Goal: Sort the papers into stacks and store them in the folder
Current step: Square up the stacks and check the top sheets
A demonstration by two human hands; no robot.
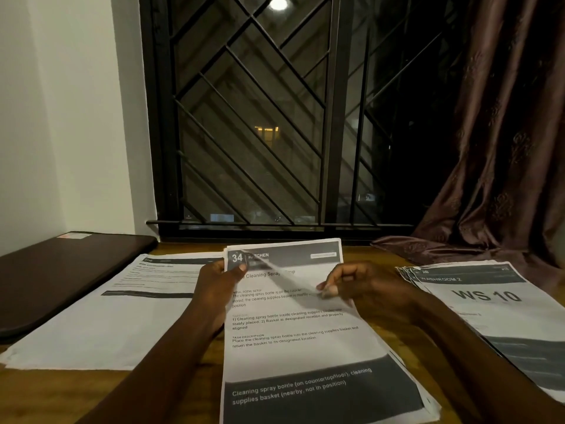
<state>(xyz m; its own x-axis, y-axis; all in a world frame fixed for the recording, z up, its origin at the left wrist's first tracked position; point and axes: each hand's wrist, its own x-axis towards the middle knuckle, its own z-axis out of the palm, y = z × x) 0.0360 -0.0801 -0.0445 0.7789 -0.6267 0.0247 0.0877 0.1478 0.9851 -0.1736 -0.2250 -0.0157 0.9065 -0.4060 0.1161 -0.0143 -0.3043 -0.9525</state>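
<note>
squarely in the middle of the wooden table lies the middle stack of printed papers, headed "34 kitchen". the left hand grips its top left corner, thumb pressed on the number. the right hand pinches the edge of the top sheet, which is lifted off the stack and blurred. a left stack and a right stack, headed "washroom 2", lie flat on either side. the dark folder lies closed at the far left, just beside the left stack.
</note>
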